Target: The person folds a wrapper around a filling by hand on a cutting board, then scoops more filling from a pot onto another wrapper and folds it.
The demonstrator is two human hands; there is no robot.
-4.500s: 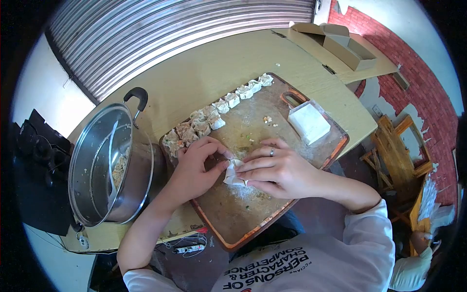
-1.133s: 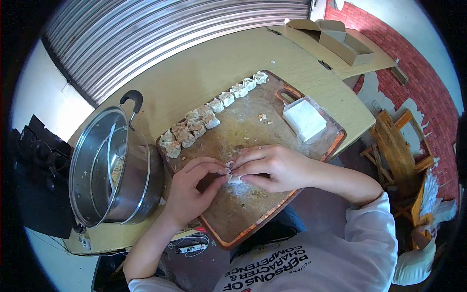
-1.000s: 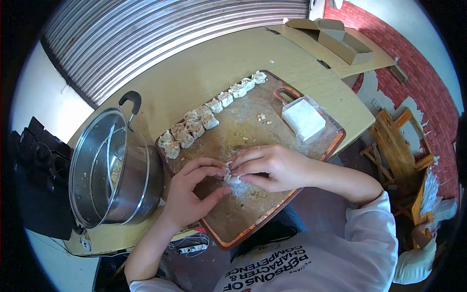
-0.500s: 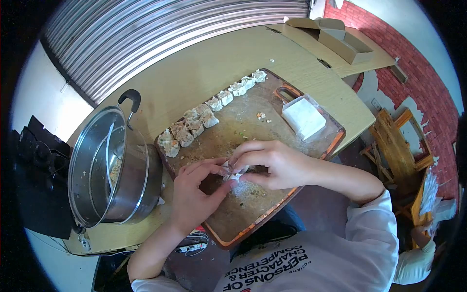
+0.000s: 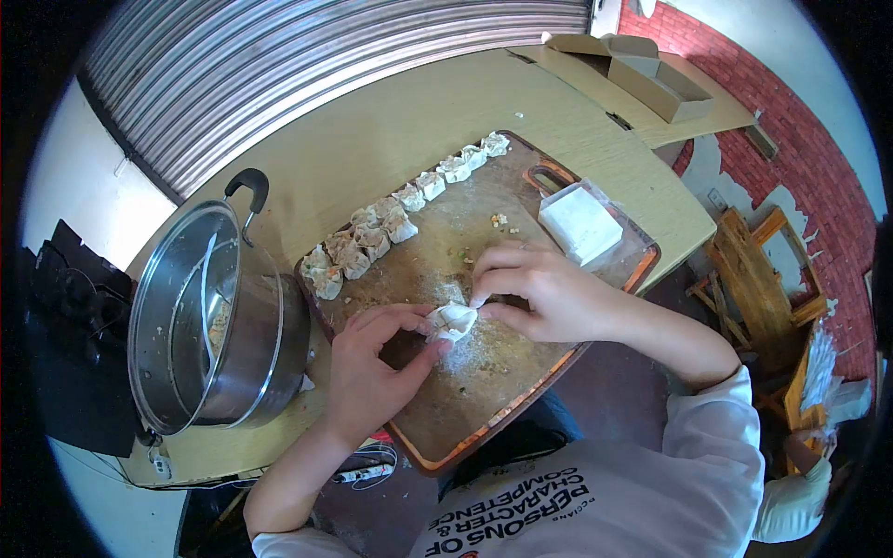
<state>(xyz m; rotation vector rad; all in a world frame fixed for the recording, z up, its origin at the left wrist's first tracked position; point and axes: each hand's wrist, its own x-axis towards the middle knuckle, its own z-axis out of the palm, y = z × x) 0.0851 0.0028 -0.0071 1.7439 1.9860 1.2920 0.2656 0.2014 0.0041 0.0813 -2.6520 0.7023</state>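
Observation:
Between my hands is a pale dumpling [image 5: 453, 322] with a gathered wrapper, over the floured middle of a brown cutting board [image 5: 502, 391]. My left hand [image 5: 381, 358] pinches its left side between thumb and fingers. On its right edge, my right hand [image 5: 535, 293] pinches the wrapper with thumb and forefinger. Along the board's far left edge runs a row of formed dumplings [image 5: 372, 237], bunched thicker at the near end. A stack of white square wrappers [image 5: 581, 223] in plastic lies near the board's handle hole. Small filling crumbs [image 5: 499, 221] are scattered on the board.
A large steel pot [image 5: 265, 344] with a black handle stands left of the board, a utensil and some filling inside. An opened cardboard box [image 5: 660, 84] lies at the back right. Another person [image 5: 800, 498] is partly visible at lower right, near wooden furniture [image 5: 763, 279].
My right hand has shifted slightly up and right, its fingers spreading away from my left hand. The dumpling, mostly covered before, now shows its folded wrapper.

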